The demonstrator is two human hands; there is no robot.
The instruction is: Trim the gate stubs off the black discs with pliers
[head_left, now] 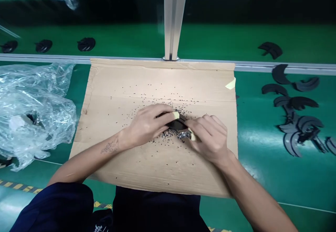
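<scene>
My left hand (148, 123) is closed around a black curved plastic part (176, 123), pressing it onto the brown cardboard sheet (126, 85). A strip of yellowish tape wraps one fingertip. My right hand (210, 135) is closed on a small metal tool (184, 134) whose tip touches the part's lower edge. Tape shows on a right finger too. Many tiny black shavings (168, 134) lie scattered on the cardboard around both hands.
A crumpled clear plastic bag (31, 109) lies at the left on the green table. A pile of black curved parts (296, 120) sits at the right. Three more parts (86, 44) lie on the green belt beyond a metal rail (262, 65). An upright aluminium post (173, 18) stands behind the cardboard.
</scene>
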